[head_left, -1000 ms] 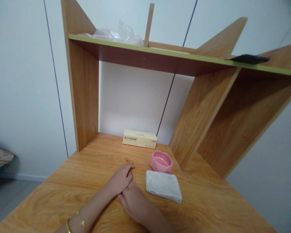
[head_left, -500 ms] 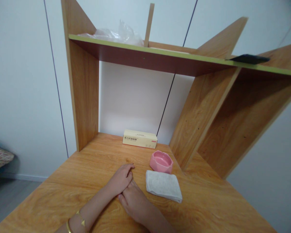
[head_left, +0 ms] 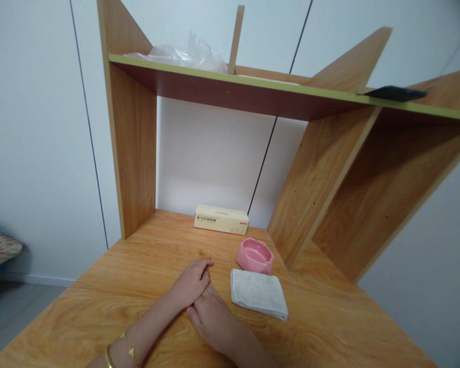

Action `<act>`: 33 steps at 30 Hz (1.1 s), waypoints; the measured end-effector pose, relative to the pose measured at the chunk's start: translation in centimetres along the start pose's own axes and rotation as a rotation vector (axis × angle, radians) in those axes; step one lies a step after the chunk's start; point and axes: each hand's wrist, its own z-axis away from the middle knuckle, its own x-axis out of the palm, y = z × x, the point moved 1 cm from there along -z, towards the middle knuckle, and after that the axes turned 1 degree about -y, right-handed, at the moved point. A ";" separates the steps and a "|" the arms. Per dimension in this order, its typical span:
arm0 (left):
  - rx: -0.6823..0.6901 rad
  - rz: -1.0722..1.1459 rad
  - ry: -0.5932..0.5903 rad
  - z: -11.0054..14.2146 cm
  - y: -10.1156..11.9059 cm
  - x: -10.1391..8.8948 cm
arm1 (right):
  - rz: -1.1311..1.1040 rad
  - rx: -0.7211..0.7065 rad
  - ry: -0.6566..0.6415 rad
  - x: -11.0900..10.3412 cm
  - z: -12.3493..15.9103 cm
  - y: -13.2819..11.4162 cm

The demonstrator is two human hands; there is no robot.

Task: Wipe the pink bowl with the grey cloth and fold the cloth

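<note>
My left hand (head_left: 192,281) rests on the wooden desk, laid across the fingers of my right hand (head_left: 213,316). Its own fingers are loosely stretched and hold no object. The right hand lies palm down, thumb apart, with its fingertips partly hidden beneath the left. To the right of both hands is a folded grey-white cloth (head_left: 258,292). Just behind the cloth stands a pink ashtray (head_left: 255,255) with a notched rim. Farther back, a cream cling film box (head_left: 221,220) with dark printed characters lies lengthwise near the wall. Neither hand touches these things.
A shelf (head_left: 230,89) spans above the desk, carrying a clear plastic bag (head_left: 191,53) and a dark flat object (head_left: 394,93). Upright wooden panels (head_left: 134,153) stand at the left and right. Patterned fabric (head_left: 0,250) shows at the far left edge.
</note>
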 end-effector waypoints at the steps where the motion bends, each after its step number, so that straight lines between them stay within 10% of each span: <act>1: 0.002 -0.001 0.001 0.0 0.0 0.0 | 0.001 0.001 -0.003 0.0 0.0 0.0; 33: 0.022 -0.036 -0.013 -0.1 -0.3 0.1 | -0.001 0.009 -0.005 -0.1 0.1 -0.2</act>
